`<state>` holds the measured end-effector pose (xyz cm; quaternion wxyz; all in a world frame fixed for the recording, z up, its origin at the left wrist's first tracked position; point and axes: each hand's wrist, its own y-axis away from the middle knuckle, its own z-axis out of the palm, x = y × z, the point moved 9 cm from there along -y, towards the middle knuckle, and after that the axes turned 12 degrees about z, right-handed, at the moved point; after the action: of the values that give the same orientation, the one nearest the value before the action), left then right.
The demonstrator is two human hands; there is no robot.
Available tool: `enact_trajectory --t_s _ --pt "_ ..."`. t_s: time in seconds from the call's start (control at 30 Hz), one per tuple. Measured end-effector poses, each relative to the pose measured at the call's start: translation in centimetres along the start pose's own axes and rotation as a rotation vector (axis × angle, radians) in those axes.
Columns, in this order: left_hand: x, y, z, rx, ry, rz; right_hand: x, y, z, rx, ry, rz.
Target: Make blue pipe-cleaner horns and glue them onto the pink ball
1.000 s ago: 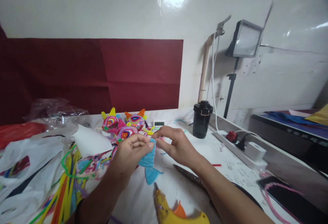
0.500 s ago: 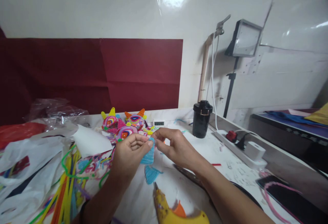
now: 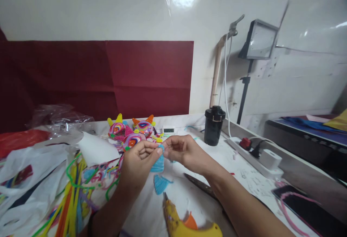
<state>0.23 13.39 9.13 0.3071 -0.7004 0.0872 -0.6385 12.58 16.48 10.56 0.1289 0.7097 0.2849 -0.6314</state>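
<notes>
In the head view we pinch a small blue pipe-cleaner piece (image 3: 158, 161) at its top edge, left hand (image 3: 138, 164) and right hand (image 3: 182, 152) both closed on it above the surface (image 3: 244, 179). We judge it very light, fuzzy and easily bent, best held by its edges. A second blue piece (image 3: 160, 184) lies just below, near the yellow glue gun (image 3: 184, 222).

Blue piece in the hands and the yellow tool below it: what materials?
Blue piece: looks like fuzzy pipe cleaner wound into a flat shape; matte, ribbed strands show. Yellow glue gun: apparently glossy moulded plastic, with a seemingly metal nozzle tip.
</notes>
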Motion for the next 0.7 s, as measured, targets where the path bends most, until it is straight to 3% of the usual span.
enact_trajectory --t_s 0.3,0.7 --pt "-0.4 0.2 0.3 -0.002 0.032 -0.122 0.7 -0.3 -0.8 0.036 -0.121 0.092" --pt "-1.1 -0.4 0.1 -0.092 0.002 -0.104 1.3 -0.6 -0.7 0.015 -0.104 0.126"
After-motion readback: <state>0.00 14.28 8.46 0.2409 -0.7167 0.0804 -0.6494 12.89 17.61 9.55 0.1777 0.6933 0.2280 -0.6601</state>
